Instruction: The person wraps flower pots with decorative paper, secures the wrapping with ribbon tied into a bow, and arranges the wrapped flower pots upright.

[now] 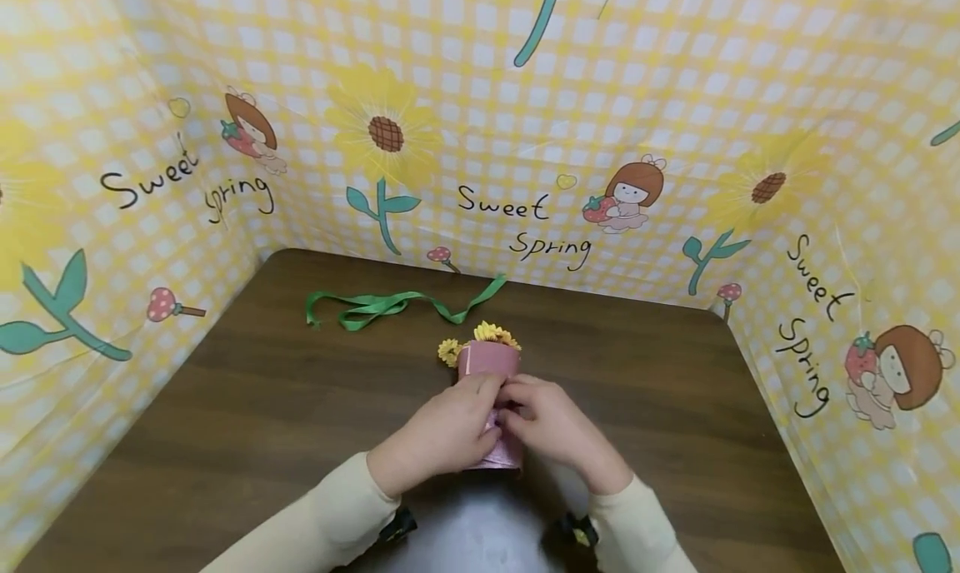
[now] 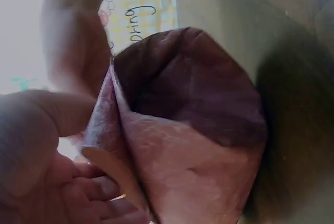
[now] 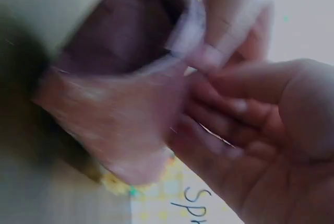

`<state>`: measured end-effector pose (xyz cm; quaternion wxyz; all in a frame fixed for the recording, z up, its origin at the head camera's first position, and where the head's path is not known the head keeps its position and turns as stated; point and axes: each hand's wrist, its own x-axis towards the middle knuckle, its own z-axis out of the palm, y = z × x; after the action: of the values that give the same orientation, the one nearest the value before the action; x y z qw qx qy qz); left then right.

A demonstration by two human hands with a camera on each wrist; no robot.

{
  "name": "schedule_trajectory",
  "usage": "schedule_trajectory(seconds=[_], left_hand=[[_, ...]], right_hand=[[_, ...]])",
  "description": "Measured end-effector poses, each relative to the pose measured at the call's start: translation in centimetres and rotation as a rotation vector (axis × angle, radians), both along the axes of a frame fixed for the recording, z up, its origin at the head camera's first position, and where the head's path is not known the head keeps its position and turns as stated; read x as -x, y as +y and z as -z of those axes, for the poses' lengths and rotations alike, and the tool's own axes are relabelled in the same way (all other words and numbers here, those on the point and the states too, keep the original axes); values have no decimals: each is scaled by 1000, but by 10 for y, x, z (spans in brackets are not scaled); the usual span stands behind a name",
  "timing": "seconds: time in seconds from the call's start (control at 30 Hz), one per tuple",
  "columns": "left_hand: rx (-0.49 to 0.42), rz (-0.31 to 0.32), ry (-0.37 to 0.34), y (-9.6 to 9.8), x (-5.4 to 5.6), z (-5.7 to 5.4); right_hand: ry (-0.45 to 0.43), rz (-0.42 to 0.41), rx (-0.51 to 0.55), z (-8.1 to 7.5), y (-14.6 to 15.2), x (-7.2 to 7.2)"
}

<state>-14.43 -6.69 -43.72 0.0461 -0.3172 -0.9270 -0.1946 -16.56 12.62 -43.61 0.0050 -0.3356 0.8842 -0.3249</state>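
Note:
Pink wrapping paper point(image 1: 489, 358), rolled into a tube, lies toward the front middle of the table around a small bunch of yellow flowers point(image 1: 491, 333). The blooms stick out at the far end, one of them off to the left side. With thumb and fingers my left hand point(image 1: 442, 427) pinches a fold of the paper; the left wrist view shows the hollow near end of the tube point(image 2: 193, 93). From the right, my right hand point(image 1: 551, 419) pinches the paper close to the left fingertips. In the right wrist view the hands meet at the overlapping edge; flower stems are hidden.
A loose green ribbon point(image 1: 382, 305) lies in loops on the brown wooden table point(image 1: 645, 406), behind the bunch. Yellow checked cloth point(image 1: 465, 123) with printed flowers and lettering walls off the back and both sides.

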Motion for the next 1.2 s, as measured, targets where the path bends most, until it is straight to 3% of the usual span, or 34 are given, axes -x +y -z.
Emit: schedule_trajectory(seconds=[0.07,0.17,0.27,0.43,0.53,0.63,0.8,0.97,1.07,1.2], left_hand=[[28,-16,8,1,-3,0],[71,-31,6,1,-3,-1],[114,-36,19,1,-1,-2],[145,-37,76,4,0,-3],[154,-44,94,5,-1,-4],[171,-58,90,6,-4,-5],[186,-62,91,7,-5,-6],[178,-57,126,7,-6,-5],[176,-55,133,7,-6,-5],[190,-60,110,6,-6,-6]], right_hand=[[-112,-25,-2,-11,8,13],[-207,-20,-29,-21,17,44],[-193,60,-64,-22,20,85],[-141,189,-153,0,11,151],[-79,163,-249,18,-2,180],[-14,71,-347,31,-14,200],[-26,-27,-495,44,-30,216],[11,-69,-608,49,-39,216],[108,-45,-579,44,-39,213],[255,29,-456,32,-26,208]])
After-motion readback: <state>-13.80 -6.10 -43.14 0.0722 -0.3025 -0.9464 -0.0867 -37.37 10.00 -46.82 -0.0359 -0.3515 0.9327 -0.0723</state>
